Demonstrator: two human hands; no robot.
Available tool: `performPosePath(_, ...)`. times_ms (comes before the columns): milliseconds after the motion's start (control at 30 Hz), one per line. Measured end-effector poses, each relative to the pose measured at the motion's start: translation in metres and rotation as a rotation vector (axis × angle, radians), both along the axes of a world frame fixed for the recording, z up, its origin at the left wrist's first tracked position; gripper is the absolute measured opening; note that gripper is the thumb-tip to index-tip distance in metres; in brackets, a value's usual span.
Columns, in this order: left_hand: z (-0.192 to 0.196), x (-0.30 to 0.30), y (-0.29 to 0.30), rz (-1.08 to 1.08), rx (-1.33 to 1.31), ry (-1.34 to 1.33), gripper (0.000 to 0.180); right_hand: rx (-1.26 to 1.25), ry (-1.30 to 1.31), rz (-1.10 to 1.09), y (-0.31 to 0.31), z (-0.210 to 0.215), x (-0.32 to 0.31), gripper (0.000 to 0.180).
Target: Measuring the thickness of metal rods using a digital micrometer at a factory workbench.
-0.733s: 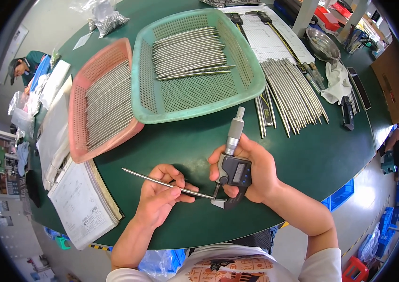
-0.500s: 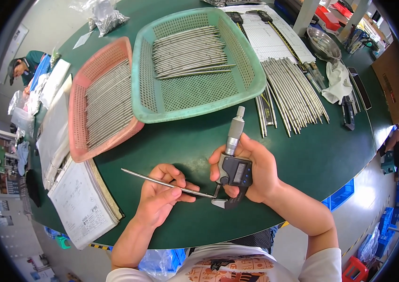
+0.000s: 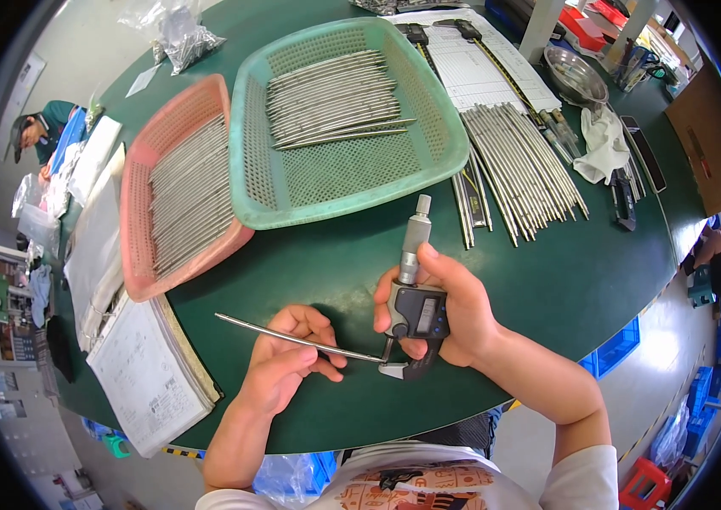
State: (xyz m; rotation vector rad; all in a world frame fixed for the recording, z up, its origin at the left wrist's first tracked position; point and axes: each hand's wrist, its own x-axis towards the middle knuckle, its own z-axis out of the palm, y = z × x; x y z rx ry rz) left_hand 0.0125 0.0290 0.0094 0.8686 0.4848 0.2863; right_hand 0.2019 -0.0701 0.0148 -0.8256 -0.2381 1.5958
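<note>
"On the left hand (image 3: 275,367), the thumb has slid slightly left along the metal rod (image 3: 271,331)."
"Are those fingers clamped on it?"
"Yes, above the near bench (image 3: 326,416); its right end sits at the micrometer's (image 3: 417,311) gap."
"Right hand (image 3: 468,325)?"
"Fingers wrapped around the micrometer."

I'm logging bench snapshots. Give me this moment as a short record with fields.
Left hand: holds a thin metal rod
Right hand: holds a digital micrometer
Contact: rod's right end at the micrometer's measuring gap; whether clamped, cannot tell
Green basket: metal rods, side by side
Pink basket: more rods; left of the green one
Right of baskets: loose rods in a row
Back right: two calipers on white paper
Left: open binder
</note>
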Motion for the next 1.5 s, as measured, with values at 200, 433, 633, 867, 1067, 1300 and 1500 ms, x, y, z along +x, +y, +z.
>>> performPosePath(200,-0.003,-0.006,0.010,-0.090,-0.124,-0.067,0.023,-0.002,0.003,0.008,0.000,0.002,0.001,0.053)
performPosePath(433,0.019,-0.019,0.009,-0.183,-0.026,-0.278,0.025,0.003,-0.056,-0.098,0.002,0.002,0.004,0.056)
performPosePath(633,0.029,-0.026,0.010,-0.284,0.091,-0.230,0.058,-0.004,-0.055,-0.113,0.001,0.001,0.003,0.057)
performPosePath(867,0.005,-0.005,-0.009,0.173,0.354,-0.185,0.049,0.030,0.010,-0.077,-0.002,-0.003,-0.004,0.058)
performPosePath(1067,-0.007,0.008,-0.022,0.462,0.439,-0.138,0.035,0.047,0.094,-0.073,-0.004,-0.004,-0.011,0.057)
performPosePath(1300,-0.011,0.012,-0.028,0.434,0.463,-0.170,0.029,0.049,0.113,-0.097,-0.004,-0.003,-0.010,0.056)
performPosePath(1500,-0.011,0.013,-0.029,0.440,0.471,-0.129,0.031,0.041,0.120,-0.106,-0.003,-0.004,-0.011,0.055)
